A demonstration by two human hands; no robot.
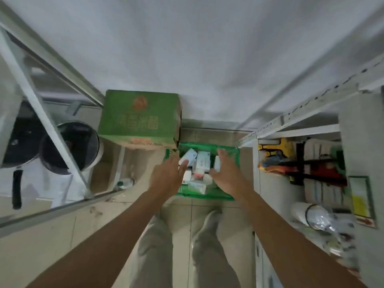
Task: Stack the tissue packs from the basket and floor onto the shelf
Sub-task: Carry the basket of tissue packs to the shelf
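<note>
In the head view, we find the tissue packs (202, 164) heaped in the green basket (204, 196) on the floor (241, 225), straight ahead and below both hands. The left hand (167, 175) and right hand (227, 175) hang open on either side of the heap, holding nothing. We judge the left nearer, almost touching a tilted pack (189, 156) whose long axis slants away rightward.
</note>
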